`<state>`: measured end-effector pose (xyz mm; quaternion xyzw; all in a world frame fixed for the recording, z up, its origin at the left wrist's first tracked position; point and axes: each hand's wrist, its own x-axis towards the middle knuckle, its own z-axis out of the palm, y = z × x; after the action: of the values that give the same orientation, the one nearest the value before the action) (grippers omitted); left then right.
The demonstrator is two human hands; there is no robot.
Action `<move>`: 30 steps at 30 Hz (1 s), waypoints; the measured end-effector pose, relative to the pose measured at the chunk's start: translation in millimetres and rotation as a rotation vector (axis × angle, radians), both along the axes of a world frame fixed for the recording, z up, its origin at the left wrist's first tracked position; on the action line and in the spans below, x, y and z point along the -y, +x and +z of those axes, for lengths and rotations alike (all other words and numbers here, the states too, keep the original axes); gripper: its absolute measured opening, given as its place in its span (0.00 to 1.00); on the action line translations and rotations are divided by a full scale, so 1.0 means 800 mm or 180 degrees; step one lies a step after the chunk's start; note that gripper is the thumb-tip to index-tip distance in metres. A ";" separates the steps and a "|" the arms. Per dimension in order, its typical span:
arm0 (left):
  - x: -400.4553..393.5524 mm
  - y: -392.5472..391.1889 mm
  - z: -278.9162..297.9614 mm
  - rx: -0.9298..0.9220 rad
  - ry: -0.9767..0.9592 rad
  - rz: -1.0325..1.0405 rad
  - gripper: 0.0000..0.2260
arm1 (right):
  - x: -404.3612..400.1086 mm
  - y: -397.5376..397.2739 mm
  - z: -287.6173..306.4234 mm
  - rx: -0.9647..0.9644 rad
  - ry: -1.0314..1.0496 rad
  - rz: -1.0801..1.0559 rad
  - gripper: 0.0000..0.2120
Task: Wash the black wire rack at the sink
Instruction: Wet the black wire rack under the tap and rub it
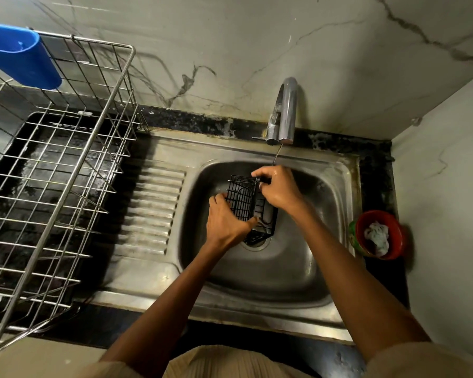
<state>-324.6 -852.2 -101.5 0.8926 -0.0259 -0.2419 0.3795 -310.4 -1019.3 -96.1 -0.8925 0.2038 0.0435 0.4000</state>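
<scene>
A small black wire rack (243, 199) is held over the bowl of the steel sink (306, 268), its lower end above the drain. My left hand (225, 221) grips its left side, with fingers behind the mesh and the thumb across the front. At the rack's upper right edge, my right hand (277, 188) pinches the frame with curled fingers. A thin stream of water runs from the chrome tap (284, 110) down to my right hand.
A large steel dish rack (74, 148) stands on the black counter to the left, with a blue plastic cup (22, 54) hung on its rim. The ribbed drainboard (150, 211) lies between it and the bowl. A red tub (380, 234) holding a white scrubber sits right.
</scene>
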 end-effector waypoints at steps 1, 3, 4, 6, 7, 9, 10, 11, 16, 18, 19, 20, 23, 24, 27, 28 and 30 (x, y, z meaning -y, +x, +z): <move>-0.003 -0.001 -0.001 0.0009 -0.0027 -0.0019 0.45 | -0.001 -0.002 -0.006 -0.0031 -0.0108 0.0043 0.16; -0.009 -0.003 -0.005 0.0010 -0.0112 -0.0007 0.45 | 0.001 -0.005 -0.013 -0.0065 -0.0242 0.0096 0.15; -0.012 -0.003 -0.005 -0.0002 -0.0145 0.0022 0.44 | 0.002 -0.005 -0.014 -0.0075 -0.0267 0.0129 0.14; -0.016 -0.002 -0.009 -0.0065 -0.0215 0.0081 0.43 | 0.002 -0.003 -0.015 -0.0142 -0.0398 0.0252 0.12; -0.018 0.000 -0.011 -0.0143 -0.0269 0.0092 0.42 | 0.001 -0.001 -0.015 -0.0185 -0.0535 0.0333 0.11; -0.018 0.004 -0.011 -0.0386 -0.0339 0.0100 0.42 | -0.001 0.001 -0.010 -0.0188 -0.0823 0.0540 0.13; -0.017 0.008 -0.010 -0.0488 -0.0324 0.0080 0.42 | -0.001 0.001 -0.007 -0.0149 -0.0925 0.0619 0.15; -0.016 0.014 -0.009 -0.0519 -0.0236 -0.0008 0.42 | 0.000 0.000 -0.004 -0.0110 -0.0981 0.0677 0.17; -0.005 0.039 0.007 -0.0516 0.0290 -0.0455 0.50 | 0.007 -0.003 0.000 0.0050 -0.1037 0.0701 0.19; 0.007 0.042 0.013 -0.0525 -0.0071 -0.0240 0.52 | 0.008 0.000 0.003 0.0157 -0.0943 0.0717 0.18; 0.014 0.043 0.017 -0.0483 -0.0217 -0.0088 0.51 | 0.007 0.002 0.004 0.0204 -0.0899 0.0754 0.18; 0.019 0.044 0.019 -0.0442 -0.0289 0.0094 0.47 | 0.007 0.004 0.005 0.0225 -0.0858 0.0770 0.17; 0.024 0.047 0.026 -0.0209 -0.0307 0.0415 0.30 | 0.008 0.008 0.010 0.0314 -0.0688 0.0630 0.15; 0.023 0.048 0.030 -0.0190 -0.0325 0.0509 0.27 | 0.007 0.008 0.011 0.0385 -0.0621 0.0556 0.14; 0.017 0.051 0.033 -0.0430 -0.0654 0.0937 0.24 | -0.009 0.003 0.023 0.0666 -0.0364 0.0388 0.15; 0.014 0.052 0.034 -0.0577 -0.0832 0.1098 0.24 | -0.016 0.002 0.026 0.0660 -0.0303 0.0399 0.18; 0.005 0.054 0.025 -0.0903 -0.1268 0.1384 0.23 | -0.026 -0.002 0.025 0.0598 -0.0402 0.0604 0.24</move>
<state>-281.6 -856.3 -81.7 0.7429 0.1717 -0.2673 0.5892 -311.8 -998.2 -76.2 -0.9313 0.0826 -0.0155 0.3545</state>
